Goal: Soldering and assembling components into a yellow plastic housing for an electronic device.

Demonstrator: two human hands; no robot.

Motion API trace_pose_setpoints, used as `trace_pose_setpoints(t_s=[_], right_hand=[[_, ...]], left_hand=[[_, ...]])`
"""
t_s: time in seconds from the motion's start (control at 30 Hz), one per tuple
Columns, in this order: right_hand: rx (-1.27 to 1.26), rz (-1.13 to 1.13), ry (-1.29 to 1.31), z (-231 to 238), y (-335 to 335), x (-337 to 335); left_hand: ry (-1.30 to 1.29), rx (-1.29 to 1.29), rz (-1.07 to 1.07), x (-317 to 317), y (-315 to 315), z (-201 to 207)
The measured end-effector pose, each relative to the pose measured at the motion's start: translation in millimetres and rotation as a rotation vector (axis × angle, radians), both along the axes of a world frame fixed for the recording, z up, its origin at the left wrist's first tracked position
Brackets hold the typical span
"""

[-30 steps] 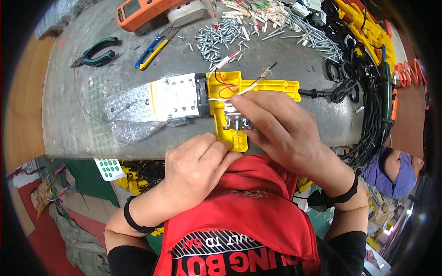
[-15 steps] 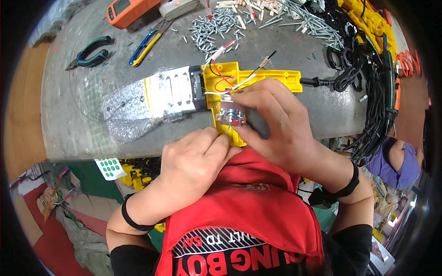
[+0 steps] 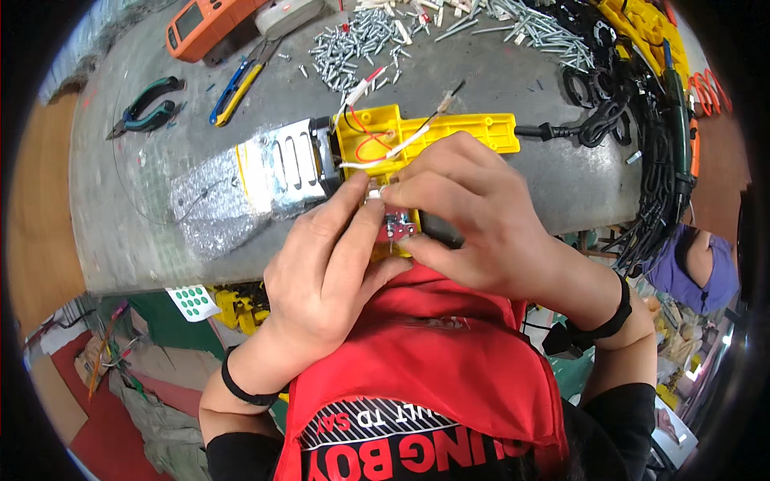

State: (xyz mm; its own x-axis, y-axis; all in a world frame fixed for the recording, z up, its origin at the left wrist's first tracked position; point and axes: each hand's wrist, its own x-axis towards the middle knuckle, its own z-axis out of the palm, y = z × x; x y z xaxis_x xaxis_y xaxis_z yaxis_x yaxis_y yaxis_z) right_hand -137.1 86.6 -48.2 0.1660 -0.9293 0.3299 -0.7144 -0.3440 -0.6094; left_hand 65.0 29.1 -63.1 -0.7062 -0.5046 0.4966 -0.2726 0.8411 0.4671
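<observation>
A small reddish circuit board (image 3: 399, 227) with metal parts sits over the near arm of a yellow plastic housing (image 3: 484, 131). My right hand (image 3: 475, 215) pinches this board, thumb at its near right corner and fingers at its far edge. My left hand (image 3: 321, 268) has its fingertips against the board's left side, close to a small white piece (image 3: 374, 194); its fingers partly hide the board. Red, black and white wires (image 3: 370, 144) rise from the housing. A slotted silver metal casing (image 3: 295, 163) joins the housing on the left, its far end in bubble wrap (image 3: 210, 196).
Pliers (image 3: 147, 108), a utility knife (image 3: 239, 90) and an orange meter (image 3: 210, 28) lie at the back left. Loose screws (image 3: 353, 50) are piled at the back. A black cord (image 3: 589, 130) runs right from the housing. Black cables (image 3: 654, 192) hang over the right edge.
My left hand has moved up and reached its fingers onto the board's left side. The board has shifted slightly nearer to me, still in my right hand. The view has shifted a little.
</observation>
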Motion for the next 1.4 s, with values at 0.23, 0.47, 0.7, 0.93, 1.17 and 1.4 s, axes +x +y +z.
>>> trace_pose_setpoints(t_s=[0.23,0.47,0.7,0.93,1.17,1.4], right_hand=[[0.023,0.068,0.115,15.4,5.1,-9.0],[0.090,-0.118,-0.159,17.7,-6.0,-13.8],[0.122,-0.061,-0.164,7.1,-20.7,-8.0],[0.075,0.137,0.039,8.9,-27.1,-20.3],[0.058,0.070,0.123,5.0,6.5,-14.3],[-0.401,-0.389,0.116,52.1,-21.0,-82.4]], left_hand=[[-0.004,-0.112,-0.011,-0.2,1.2,-3.4],[-0.024,-0.025,-0.022,3.3,4.8,-1.2],[-0.023,-0.147,-0.016,3.1,12.4,-1.3],[-0.041,-0.235,-0.012,6.4,10.6,-0.2],[0.039,-0.025,-0.022,8.3,5.2,0.5],[0.051,0.089,-0.007,4.5,9.7,8.8]])
